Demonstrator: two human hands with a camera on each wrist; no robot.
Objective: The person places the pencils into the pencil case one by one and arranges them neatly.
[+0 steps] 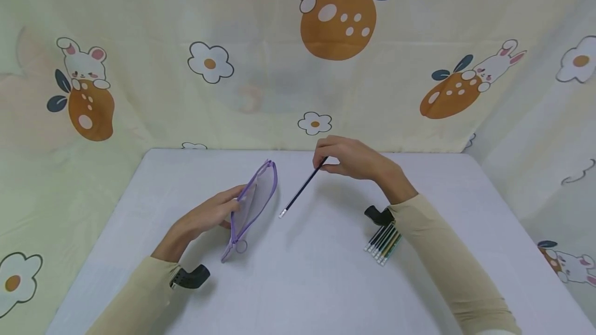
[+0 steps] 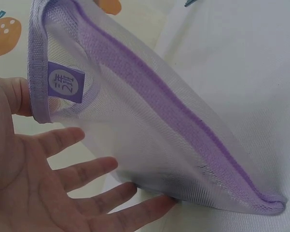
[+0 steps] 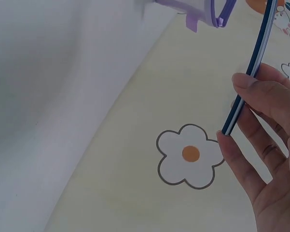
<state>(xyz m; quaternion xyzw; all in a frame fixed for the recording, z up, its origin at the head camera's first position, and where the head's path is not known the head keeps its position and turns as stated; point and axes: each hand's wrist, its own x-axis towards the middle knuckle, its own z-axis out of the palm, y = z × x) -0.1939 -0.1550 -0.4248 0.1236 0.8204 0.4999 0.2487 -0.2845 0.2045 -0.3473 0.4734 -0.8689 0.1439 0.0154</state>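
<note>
My left hand (image 1: pixel 205 221) holds a see-through mesh zipper pouch (image 1: pixel 261 195) with purple edging, its mouth spread apart and facing up. In the left wrist view, a purple label (image 2: pixel 66 82) shows on the mesh pouch; the thumb is at its edge and the fingers lie along its outer side. My right hand (image 1: pixel 351 159) pinches a dark blue pencil (image 1: pixel 303 191) near one end between thumb and fingers. The pencil slants down toward the pouch, its white eraser end lowest and apart from the opening. From the right wrist, the blue pencil (image 3: pixel 251 67) shows pale stripes.
Several pencils (image 1: pixel 383 242) lie side by side on the white table (image 1: pixel 307 288), partly under the right sleeve and its black wrist camera (image 1: pixel 378 216). A printed curtain (image 1: pixel 261 92) hangs behind the table's far edge and along its sides.
</note>
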